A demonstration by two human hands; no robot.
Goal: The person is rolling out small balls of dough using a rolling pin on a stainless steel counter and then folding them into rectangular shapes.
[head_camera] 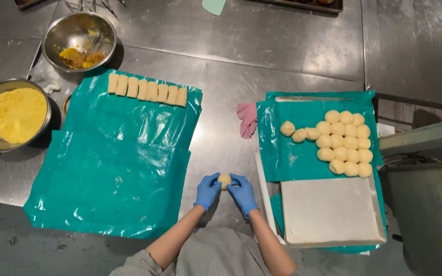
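Observation:
Both my hands wear blue gloves and meet over the steel table, close to my body. My left hand [208, 190] and my right hand [242, 191] together grip one pale dough ball [224, 180] between the fingertips. Several more dough balls [345, 144] lie clustered on a teal plastic sheet [292, 153] over a tray [333, 214] at my right. At my left a large teal plastic sheet [113, 163] carries a row of several shaped dough pieces [147, 90] along its far edge.
A steel bowl of yellow crumbs [16, 115] stands at the far left. Another steel bowl [79, 41] with yellow-brown remains sits behind it. A pink cloth [247, 120] lies between the two sheets. A grey bin [425, 214] is at the right.

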